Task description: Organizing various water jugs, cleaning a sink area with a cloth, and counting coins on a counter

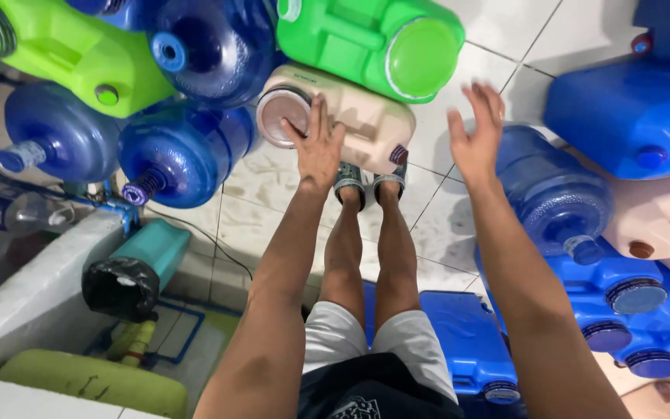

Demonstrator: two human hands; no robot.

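**Hands at a beige jug among stacked water containers**

Containers crowd the tiled floor (459,225) on every side. One beige jerrycan (350,116) lies on its side just beyond the person's feet, its round capped end turned left. The left hand (316,143) lies flat against that end, fingers spread and not gripping. The right hand (476,136) is held open in the air to the right of the jug, fingers apart, touching nothing.

Two green jerrycans show at the top: one lime (71,54), one brighter green (374,43), both cut off by the frame. Four round blue bottles can be counted: three on the left (184,151), one on the right (552,194). Blue jerrycans (630,112) pile up at right and below, their number unclear because they overlap and run out of view. A teal cylinder with a black bag over its end (129,275) lies at left; what it is cannot be made out
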